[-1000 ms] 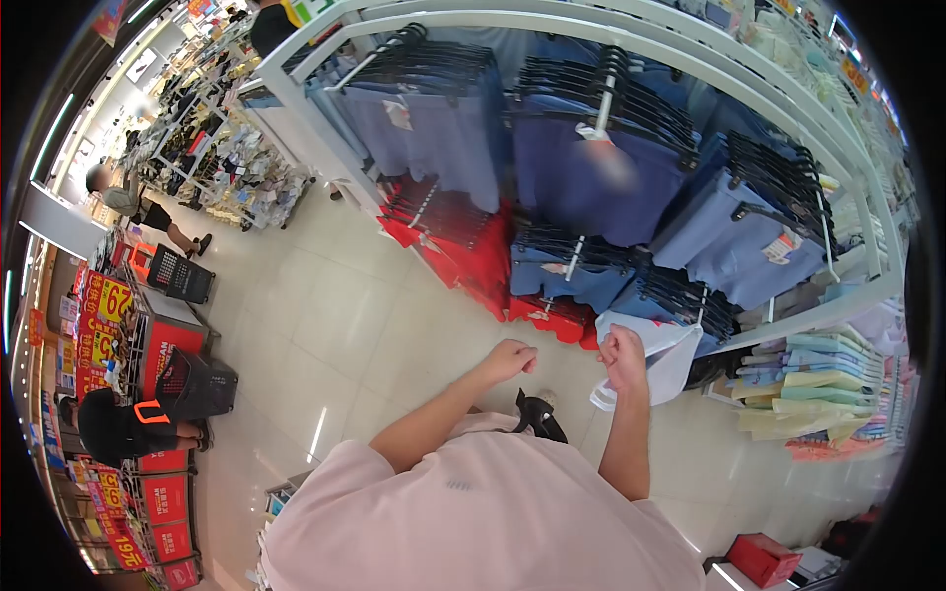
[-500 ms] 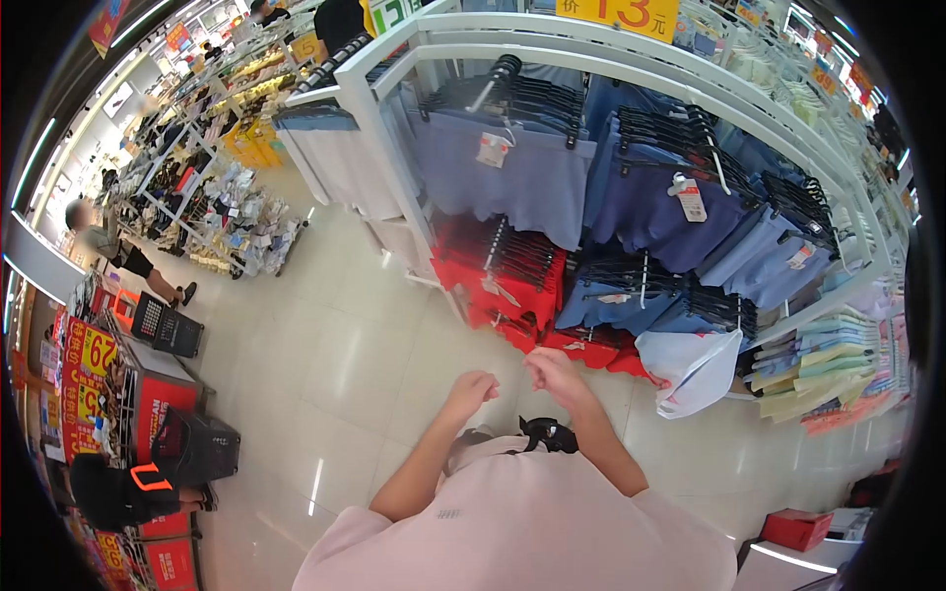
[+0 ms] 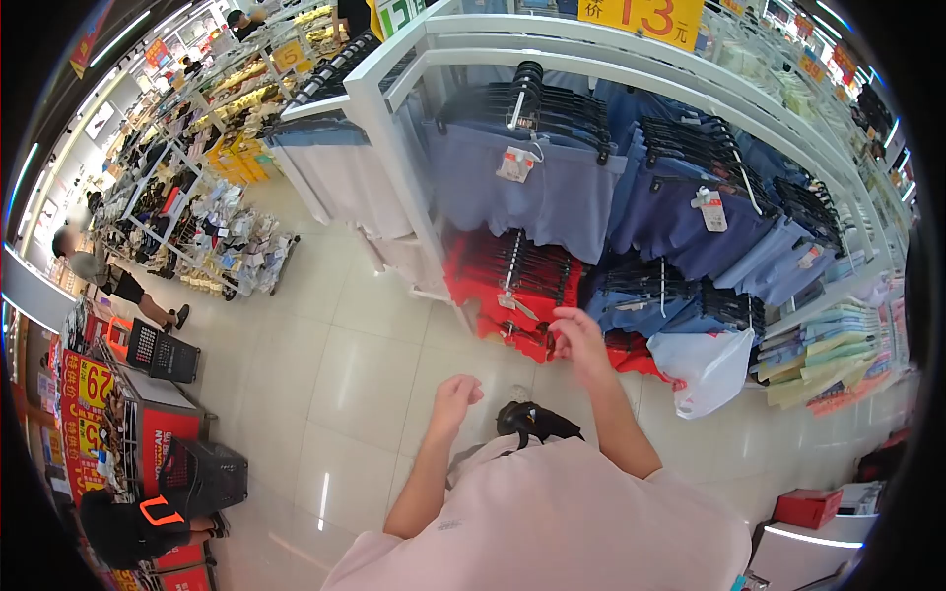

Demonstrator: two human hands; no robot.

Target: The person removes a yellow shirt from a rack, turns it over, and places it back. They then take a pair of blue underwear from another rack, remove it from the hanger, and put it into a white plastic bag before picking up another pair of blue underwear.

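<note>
My left hand (image 3: pixel 456 402) is raised in front of my body over the tiled floor, its fingers curled in, with nothing visible in it. My right hand (image 3: pixel 578 340) is farther forward, fingers bent, in front of the red garments (image 3: pixel 493 281) on the lower rail; whether it touches them I cannot tell. Above hang blue-grey garments (image 3: pixel 532 192) with a white tag (image 3: pixel 517 164). Darker blue garments (image 3: pixel 680 212) hang to the right. A white plastic bag (image 3: pixel 702 369) is right of my right hand. A black pouch (image 3: pixel 537 422) lies against my waist.
The white rack frame (image 3: pixel 379 128) curves across the front and right. A person (image 3: pixel 123 281) stands at the left near a dark basket (image 3: pixel 163 350). Another person (image 3: pixel 123 522) is at the lower left beside a black basket (image 3: pixel 202 473). A red box (image 3: pixel 808 508) sits at the lower right.
My right hand has moved forward and to the right, and my left hand slightly left. The gap between them has widened. The view has shifted slightly, with the rack appearing further right.
</note>
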